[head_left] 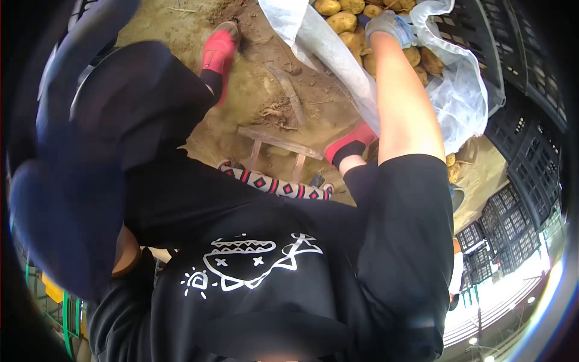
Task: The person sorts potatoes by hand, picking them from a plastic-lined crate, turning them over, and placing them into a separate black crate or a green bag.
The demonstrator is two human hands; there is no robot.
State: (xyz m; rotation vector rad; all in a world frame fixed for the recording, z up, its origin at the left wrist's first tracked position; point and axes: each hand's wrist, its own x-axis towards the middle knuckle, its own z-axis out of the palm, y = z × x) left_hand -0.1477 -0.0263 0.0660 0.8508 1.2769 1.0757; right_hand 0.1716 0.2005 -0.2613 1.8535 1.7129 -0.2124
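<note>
My right hand (389,28), in a pale glove with blue on it, reaches into a white translucent sack (449,99). It rests among several potatoes (342,22), with the palm turned away from me. Its fingers are mostly hidden, so I cannot make out whether they hold a potato. The sack's mouth is spread wide around the potatoes. My left forearm (125,250) shows only as a small patch of skin beneath a black sleeve. A blurred dark blue shape covers the rest, and my left hand is out of sight.
Black plastic crates (531,145) stand along the right side. A low wooden stool (280,140) with a patterned band (277,184) lies beneath me on bare soil. My red shoes (218,51) are on the ground. Several loose potatoes (452,168) lie below the sack.
</note>
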